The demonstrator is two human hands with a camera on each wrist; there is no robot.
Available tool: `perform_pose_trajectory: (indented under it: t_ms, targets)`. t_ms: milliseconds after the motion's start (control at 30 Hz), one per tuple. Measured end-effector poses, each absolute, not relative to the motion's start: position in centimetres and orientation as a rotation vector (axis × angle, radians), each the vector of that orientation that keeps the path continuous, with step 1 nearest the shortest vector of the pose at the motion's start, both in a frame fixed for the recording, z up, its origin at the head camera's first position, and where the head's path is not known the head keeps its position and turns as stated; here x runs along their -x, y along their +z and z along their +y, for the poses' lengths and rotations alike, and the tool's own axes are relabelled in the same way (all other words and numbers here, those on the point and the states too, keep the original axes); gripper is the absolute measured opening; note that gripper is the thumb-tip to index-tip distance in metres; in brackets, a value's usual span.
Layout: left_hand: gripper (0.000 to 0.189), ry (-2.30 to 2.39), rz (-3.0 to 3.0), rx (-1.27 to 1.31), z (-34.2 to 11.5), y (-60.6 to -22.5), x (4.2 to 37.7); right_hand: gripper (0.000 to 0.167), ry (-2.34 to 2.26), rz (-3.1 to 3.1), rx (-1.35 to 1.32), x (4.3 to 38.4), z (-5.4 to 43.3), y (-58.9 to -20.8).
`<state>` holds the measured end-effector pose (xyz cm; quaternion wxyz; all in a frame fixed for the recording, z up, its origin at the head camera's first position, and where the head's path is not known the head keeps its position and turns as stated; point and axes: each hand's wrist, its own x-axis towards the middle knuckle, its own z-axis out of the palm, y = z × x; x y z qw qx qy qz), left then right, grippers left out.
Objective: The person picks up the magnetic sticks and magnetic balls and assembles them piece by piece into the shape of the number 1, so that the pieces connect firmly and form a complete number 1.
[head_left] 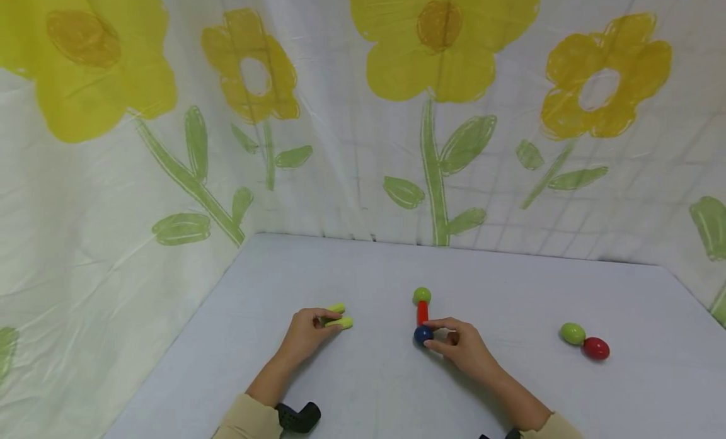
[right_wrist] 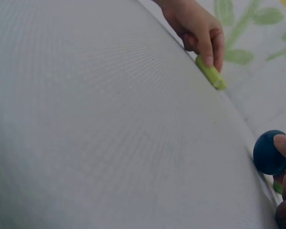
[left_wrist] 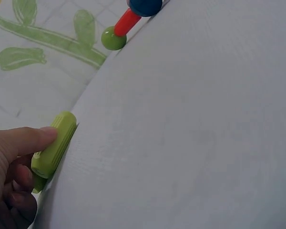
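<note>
My left hand is at two short yellow-green rods lying side by side on the table. It pinches the nearer rod between thumb and fingers; the farther rod lies just beyond the fingertips. In the left wrist view the thumb presses along the ridged side of a rod. With thumb and forefinger, my right hand grips a dark blue ball. A red rod runs from that ball to a green ball, the three in one line pointing away from me.
Farther right on the white table lie a green egg-shaped piece and a red one, side by side. A curtain with yellow flowers stands along the table's back and left edges. A black wrist device sits by the left sleeve.
</note>
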<state>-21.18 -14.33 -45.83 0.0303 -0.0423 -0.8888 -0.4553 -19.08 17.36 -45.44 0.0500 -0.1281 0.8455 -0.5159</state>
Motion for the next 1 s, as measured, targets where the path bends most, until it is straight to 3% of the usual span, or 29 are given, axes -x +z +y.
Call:
perform_pose_trajectory:
  t_ms: [567,1000]
  targets:
    - [0.02,-0.92,-2.928,0.283,-13.5,-44.5,20.3,0.04,-1.597,2.552,0.373,19.1,17.3,-45.6]
    - [0.024,-1.095,-2.894,0.339,-12.7,-44.6,20.2,0.039,-1.603,2.55,0.35,19.2,17.3,-46.0]
